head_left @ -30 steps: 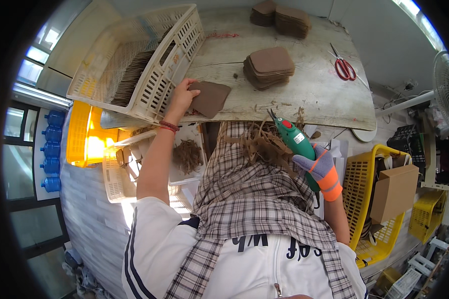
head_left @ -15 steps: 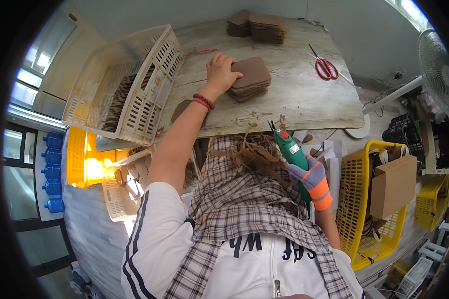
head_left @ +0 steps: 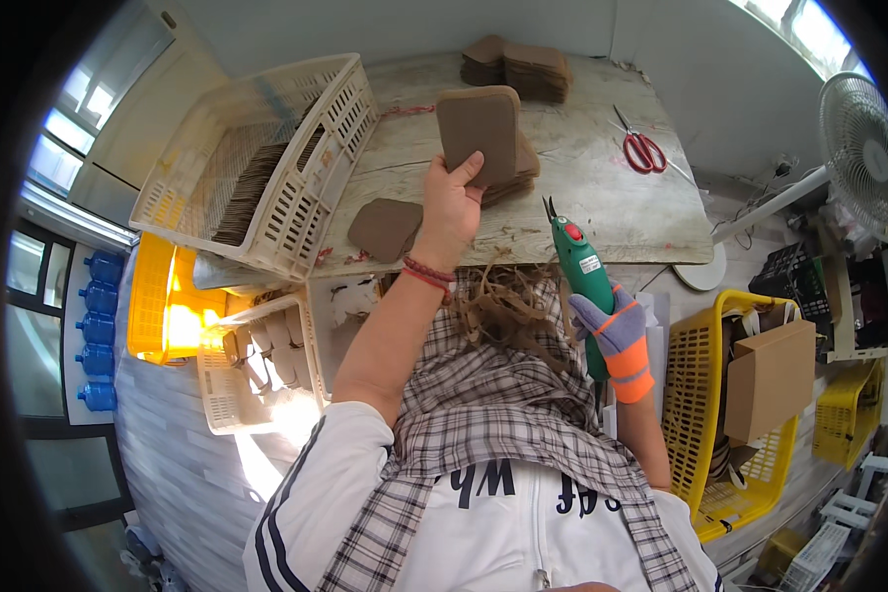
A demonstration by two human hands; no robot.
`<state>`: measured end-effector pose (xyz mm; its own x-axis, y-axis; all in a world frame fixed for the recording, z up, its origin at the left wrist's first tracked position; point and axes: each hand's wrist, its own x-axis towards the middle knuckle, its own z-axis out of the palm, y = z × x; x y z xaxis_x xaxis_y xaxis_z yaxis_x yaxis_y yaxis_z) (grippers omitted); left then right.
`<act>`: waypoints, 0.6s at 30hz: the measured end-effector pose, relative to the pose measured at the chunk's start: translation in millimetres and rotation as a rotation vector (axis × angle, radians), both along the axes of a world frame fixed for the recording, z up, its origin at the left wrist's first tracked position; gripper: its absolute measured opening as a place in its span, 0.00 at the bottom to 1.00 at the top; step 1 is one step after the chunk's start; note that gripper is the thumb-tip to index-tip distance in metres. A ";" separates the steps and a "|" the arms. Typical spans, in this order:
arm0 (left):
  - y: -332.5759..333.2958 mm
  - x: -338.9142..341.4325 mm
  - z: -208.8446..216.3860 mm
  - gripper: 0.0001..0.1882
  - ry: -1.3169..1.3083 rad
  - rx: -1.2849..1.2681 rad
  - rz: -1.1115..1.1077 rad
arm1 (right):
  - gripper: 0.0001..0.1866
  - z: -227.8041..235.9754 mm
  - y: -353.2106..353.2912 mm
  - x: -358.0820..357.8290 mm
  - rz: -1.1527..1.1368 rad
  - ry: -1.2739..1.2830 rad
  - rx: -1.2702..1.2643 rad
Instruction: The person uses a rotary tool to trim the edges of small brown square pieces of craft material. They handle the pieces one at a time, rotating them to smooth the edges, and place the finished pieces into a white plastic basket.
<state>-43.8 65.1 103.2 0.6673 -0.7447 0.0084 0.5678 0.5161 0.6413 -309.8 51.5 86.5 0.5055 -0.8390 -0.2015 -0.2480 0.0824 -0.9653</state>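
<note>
At far left, a white slatted basket [head_left: 266, 168] rests on the worn table [head_left: 602, 212]; brown sheets stand on edge inside it. A yellow crate [head_left: 153, 296] sits below it. A single brown sheet [head_left: 386, 227] lies flat near the table's front edge. The left hand [head_left: 451, 202] is closed on a rounded brown cardboard piece [head_left: 479, 133], thumb across its lower edge, raised above a stack of like pieces [head_left: 518, 178]. The right hand [head_left: 612, 331], gloved in grey and orange, is wrapped around a green electric cutter [head_left: 582, 276], tip pointing toward the table. Red scissors [head_left: 643, 150] lie further right. A yellow basket [head_left: 705, 414] stands at right.
</note>
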 end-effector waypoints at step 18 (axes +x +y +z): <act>7.8 -66.9 -13.0 0.18 0.332 -0.184 -0.153 | 0.19 52.0 13.8 8.4 -0.032 -0.102 0.091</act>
